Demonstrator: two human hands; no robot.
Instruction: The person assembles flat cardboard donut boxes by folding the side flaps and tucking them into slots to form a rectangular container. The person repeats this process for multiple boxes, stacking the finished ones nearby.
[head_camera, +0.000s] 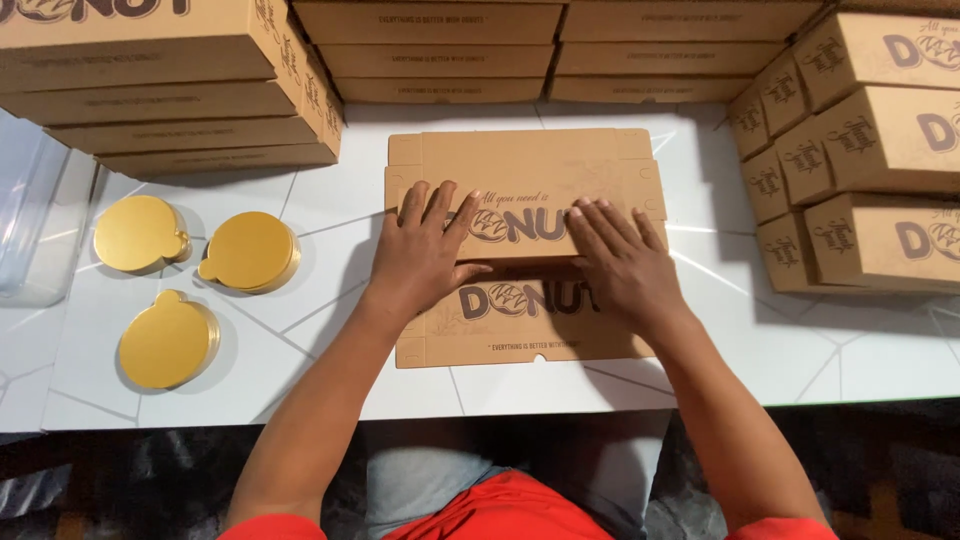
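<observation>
A flat, unfolded brown cardboard box blank (530, 165) with printed lettering lies on the white table (330, 190) in front of me. My left hand (425, 250) presses flat on its left middle, fingers spread. My right hand (620, 260) presses flat on its right middle, fingers pointing up and left. Both palms rest along a fold line across the blank. Neither hand grips anything.
Stacks of assembled brown boxes stand at the back left (170, 80), back centre (440, 50) and right (860, 150). Three stacks of round gold cake boards (140, 232) (250, 250) (168, 340) lie at the left. A clear plastic container (30, 210) sits at the far left edge.
</observation>
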